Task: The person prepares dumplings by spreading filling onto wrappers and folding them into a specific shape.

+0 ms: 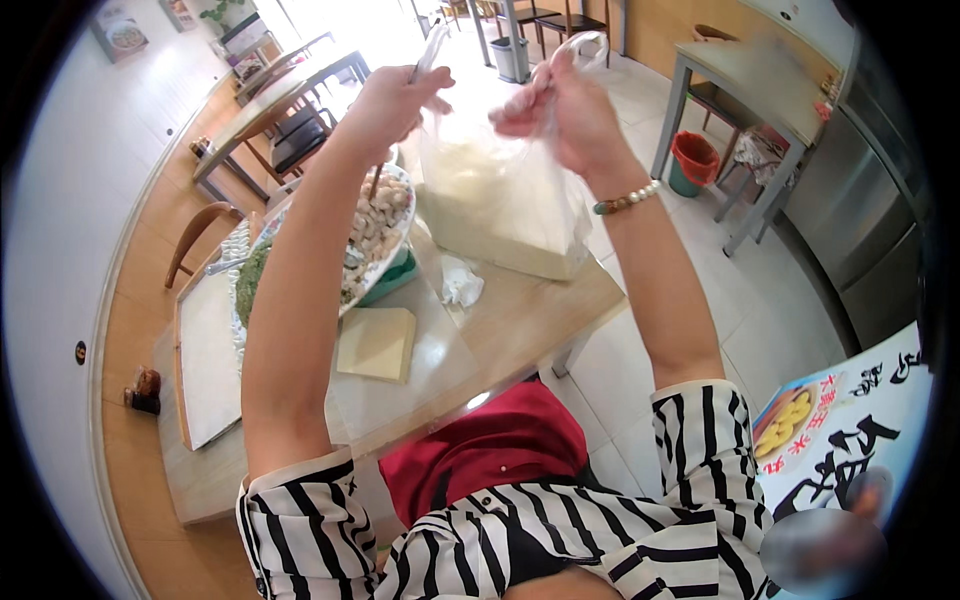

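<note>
My left hand [394, 105] grips one gathered handle of a translucent plastic bag [502, 217], above the table. My right hand [577, 112] holds the other handle, which loops up over the fingers. Pale, blocky contents, probably stacked wrappers, fill the bag, which rests on the table's far right corner. Beyond my left forearm stands a large patterned bowl [403, 244], partly hidden, with peeled shrimp [381, 221] and green filling [251, 289]. A stack of square dough wrappers [375, 341] lies closer to me, near a crumpled white tissue [460, 283].
A shallow tray [214, 341] with rows of folded dumplings [236, 247] along one side sits left of the bowl. Under the bowl shows a green container [391, 279]. A steel refrigerator [855, 195] and a red-lined bin [694, 161] stand to the right.
</note>
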The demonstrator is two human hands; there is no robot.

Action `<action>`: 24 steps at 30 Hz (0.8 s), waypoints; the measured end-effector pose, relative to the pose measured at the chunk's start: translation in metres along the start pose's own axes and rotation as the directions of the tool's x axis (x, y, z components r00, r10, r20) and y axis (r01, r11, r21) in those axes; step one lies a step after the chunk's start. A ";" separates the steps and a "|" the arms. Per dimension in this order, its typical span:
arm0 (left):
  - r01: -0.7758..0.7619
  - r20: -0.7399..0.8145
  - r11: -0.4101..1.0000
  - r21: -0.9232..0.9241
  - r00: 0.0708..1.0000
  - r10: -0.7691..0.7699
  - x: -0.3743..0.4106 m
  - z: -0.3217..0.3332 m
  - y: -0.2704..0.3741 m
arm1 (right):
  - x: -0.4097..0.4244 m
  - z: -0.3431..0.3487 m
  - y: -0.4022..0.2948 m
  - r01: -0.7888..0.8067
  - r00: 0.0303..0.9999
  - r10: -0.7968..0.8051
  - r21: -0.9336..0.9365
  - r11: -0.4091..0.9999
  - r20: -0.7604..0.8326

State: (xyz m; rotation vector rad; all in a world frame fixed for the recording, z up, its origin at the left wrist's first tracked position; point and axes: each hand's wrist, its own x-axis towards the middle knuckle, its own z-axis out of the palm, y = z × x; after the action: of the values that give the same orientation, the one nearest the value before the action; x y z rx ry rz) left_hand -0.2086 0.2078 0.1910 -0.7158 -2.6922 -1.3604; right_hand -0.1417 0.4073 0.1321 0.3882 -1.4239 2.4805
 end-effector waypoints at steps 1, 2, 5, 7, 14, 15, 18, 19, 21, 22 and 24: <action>0.032 0.033 0.997 -0.066 0.999 -0.030 -0.005 0.003 0.008 | 0.005 -0.001 0.004 -0.114 0.992 0.117 0.062 0.992 -0.045; 0.015 0.085 0.999 -0.031 0.996 -0.012 -0.012 0.004 0.016 | 0.020 -0.011 0.020 -0.186 0.978 0.196 0.127 0.974 -0.072; -0.134 0.131 0.985 -0.110 0.980 0.148 -0.020 0.000 0.005 | 0.030 -0.024 0.043 -0.393 0.917 0.396 0.291 0.872 0.050; -0.065 0.227 0.994 -0.090 0.970 0.084 -0.016 -0.002 0.000 | 0.023 -0.007 0.044 -0.456 0.878 0.477 0.242 0.856 -0.035; -0.436 0.197 0.891 0.124 0.891 0.409 -0.001 0.047 -0.010 | 0.018 -0.015 0.054 -0.605 0.794 0.607 0.065 0.793 -0.013; -0.521 0.188 0.836 0.171 0.850 0.492 0.000 0.053 -0.015 | 0.016 -0.013 0.052 -0.630 0.777 0.629 -0.014 0.777 -0.029; -0.603 0.195 0.754 0.261 0.798 0.570 0.002 0.065 -0.019 | 0.010 -0.017 0.051 -0.432 0.874 0.478 -0.313 0.846 0.087; -0.602 0.210 0.737 0.308 0.798 0.565 0.002 0.064 -0.014 | 0.009 -0.020 0.052 -0.363 0.891 0.436 -0.373 0.854 0.130; -0.505 0.318 0.744 0.438 0.861 0.397 0.007 0.058 -0.005 | 0.000 -0.026 0.045 -0.263 0.936 0.331 -0.386 0.884 0.119; -0.479 0.313 0.727 0.492 0.877 0.366 0.007 0.055 -0.003 | -0.007 -0.024 0.043 -0.211 0.953 0.277 -0.387 0.898 0.125; -0.439 0.273 0.727 0.528 0.898 0.344 0.007 0.049 -0.003 | -0.024 -0.022 0.054 0.231 0.970 -0.222 -0.650 0.724 0.098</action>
State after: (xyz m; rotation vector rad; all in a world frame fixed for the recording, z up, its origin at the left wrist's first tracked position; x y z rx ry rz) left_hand -0.2076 0.2466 0.1605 -1.2473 -2.6093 -0.3540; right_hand -0.1409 0.3982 0.0694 0.3902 -1.9924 1.6293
